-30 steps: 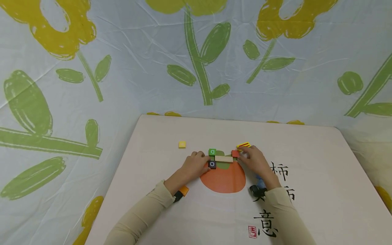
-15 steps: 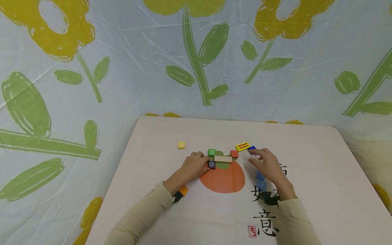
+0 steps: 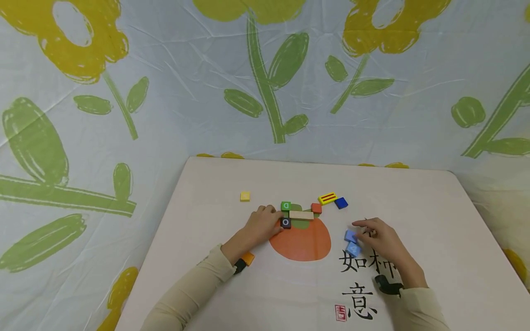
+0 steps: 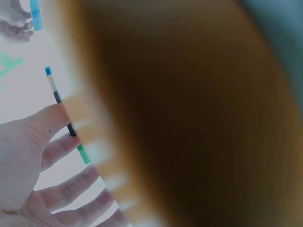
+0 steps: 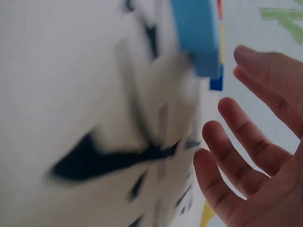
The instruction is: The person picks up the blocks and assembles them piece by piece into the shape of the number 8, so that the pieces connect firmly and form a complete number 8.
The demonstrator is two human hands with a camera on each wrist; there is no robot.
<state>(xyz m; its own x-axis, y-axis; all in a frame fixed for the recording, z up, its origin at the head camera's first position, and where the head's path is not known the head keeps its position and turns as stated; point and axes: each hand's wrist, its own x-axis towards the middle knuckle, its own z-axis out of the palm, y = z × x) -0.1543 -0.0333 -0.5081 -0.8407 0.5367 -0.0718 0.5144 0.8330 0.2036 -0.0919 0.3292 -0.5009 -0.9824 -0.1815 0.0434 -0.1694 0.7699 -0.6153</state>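
My left hand [image 3: 262, 224] holds the black block [image 3: 285, 223] with a white O, thumb and index finger at its two sides. Against this stands a green block [image 3: 286, 206] marked D. A flat wooden strip [image 3: 301, 215] runs from there to a red block [image 3: 316, 208]. My right hand [image 3: 383, 238] is beside two light blue blocks [image 3: 350, 236], its fingers loosely spread; in the right wrist view, a gap separates the fingertips from the light blue block [image 5: 194, 28]. The left wrist view is largely covered by a blurred dark shape.
A yellow striped block [image 3: 328, 198] and a dark blue block [image 3: 341, 203] lie behind the red one. A pale yellow block [image 3: 245, 196] lies at the back left. An orange block [image 3: 248, 258] and a black piece [image 3: 239, 265] are near my left forearm. The cloth bears printed characters.
My right hand has left the red block, passed by the dark blue block and moved toward me and right to the light blue blocks. My left hand has stayed in place.
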